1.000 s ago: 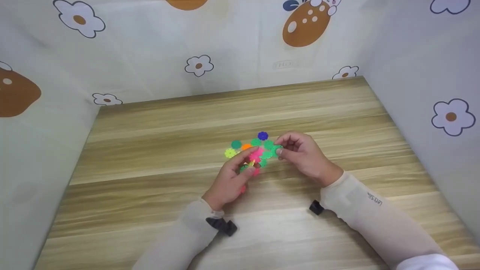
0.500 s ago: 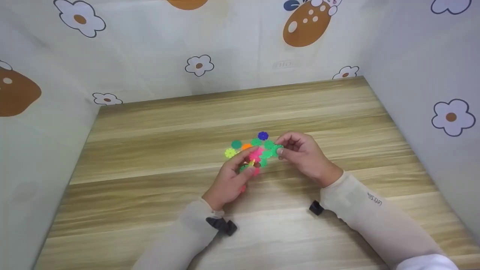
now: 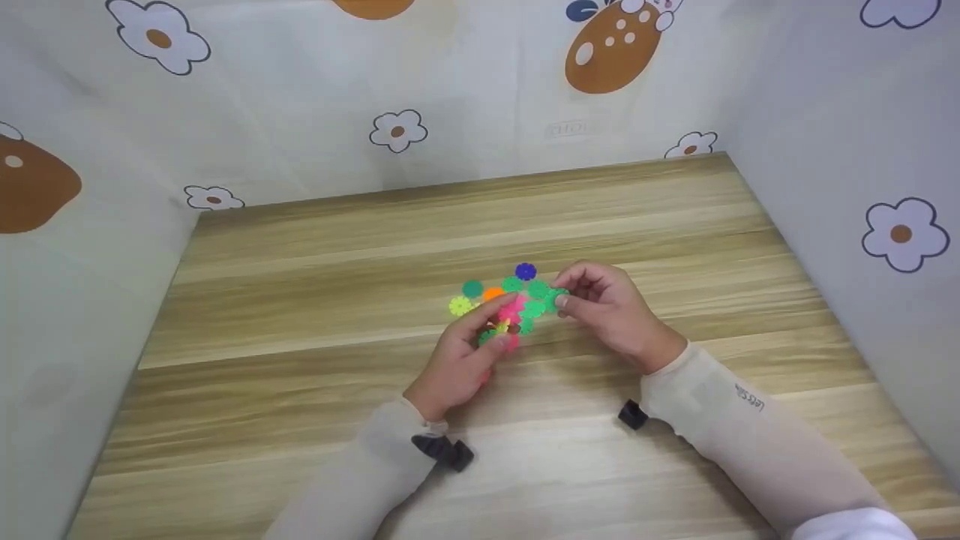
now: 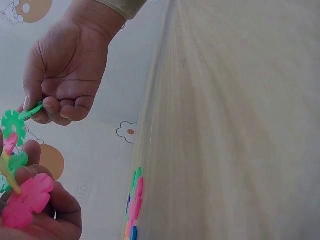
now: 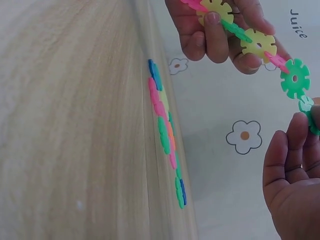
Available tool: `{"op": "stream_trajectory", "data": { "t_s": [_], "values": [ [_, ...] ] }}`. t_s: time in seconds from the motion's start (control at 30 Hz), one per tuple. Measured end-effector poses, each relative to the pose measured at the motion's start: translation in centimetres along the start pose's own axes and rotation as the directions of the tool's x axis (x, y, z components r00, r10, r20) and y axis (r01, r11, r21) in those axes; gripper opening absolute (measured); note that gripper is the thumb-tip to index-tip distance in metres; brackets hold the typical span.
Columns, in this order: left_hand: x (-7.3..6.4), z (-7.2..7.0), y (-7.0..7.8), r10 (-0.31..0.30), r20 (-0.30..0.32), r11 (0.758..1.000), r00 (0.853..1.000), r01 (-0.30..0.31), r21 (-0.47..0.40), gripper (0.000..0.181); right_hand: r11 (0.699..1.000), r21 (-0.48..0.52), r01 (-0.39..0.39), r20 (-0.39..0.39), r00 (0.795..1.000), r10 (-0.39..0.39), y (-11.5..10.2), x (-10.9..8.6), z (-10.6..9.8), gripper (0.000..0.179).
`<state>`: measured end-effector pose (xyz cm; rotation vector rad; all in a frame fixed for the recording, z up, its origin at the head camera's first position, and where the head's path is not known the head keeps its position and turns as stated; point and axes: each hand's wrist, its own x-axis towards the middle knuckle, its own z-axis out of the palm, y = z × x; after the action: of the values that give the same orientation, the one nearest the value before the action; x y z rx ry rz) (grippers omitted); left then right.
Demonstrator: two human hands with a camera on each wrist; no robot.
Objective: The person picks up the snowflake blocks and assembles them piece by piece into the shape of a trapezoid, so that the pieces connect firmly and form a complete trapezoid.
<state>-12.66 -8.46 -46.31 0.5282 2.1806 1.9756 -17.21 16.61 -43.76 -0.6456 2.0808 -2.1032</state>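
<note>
A chain of slotted plastic snowflake discs runs between the two hands, above the table. My left hand (image 3: 454,367) grips its lower part, where pink, yellow and green discs show among the fingers. In the right wrist view, a yellow disc (image 5: 258,45), a small pink disc (image 5: 276,61) and a green disc (image 5: 295,78) follow one another, slotted edge to edge. At the far end, my right hand (image 3: 619,311) pinches another green disc (image 3: 556,299) between thumb and fingers. Its fingertips cover part of that disc.
Loose snowflake discs lie on the wooden table (image 3: 300,315) beyond the hands, including a blue disc (image 3: 526,271), a dark green disc (image 3: 472,289), a yellow-green disc (image 3: 460,306) and an orange disc (image 3: 493,293). Flower-patterned walls (image 3: 300,112) border the table.
The right hand has shifted very slightly with the green disc, and the yellow disc by the left fingers has turned a little. The loose discs on the table have stayed put.
</note>
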Motion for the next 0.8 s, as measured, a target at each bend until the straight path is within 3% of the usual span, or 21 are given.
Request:
{"op": "stream_trajectory", "data": {
  "t_s": [0.27, 0.8],
  "values": [
    [0.03, 0.11, -0.13, 0.068, -0.006, 0.997, 0.998, -0.068, 0.026, 0.051, 1.000, 0.008, 0.000, 0.011, 1.000, 0.000, -0.04, -0.01, 0.02, 0.022],
    [0.02, 0.01, -0.19, 0.058, -0.001, 0.998, 0.998, -0.058, 0.039, 0.050, 0.999, -0.010, 0.045, 0.038, 0.998, -0.044, -0.17, -0.18, 0.40, 0.013]
  ]
}}
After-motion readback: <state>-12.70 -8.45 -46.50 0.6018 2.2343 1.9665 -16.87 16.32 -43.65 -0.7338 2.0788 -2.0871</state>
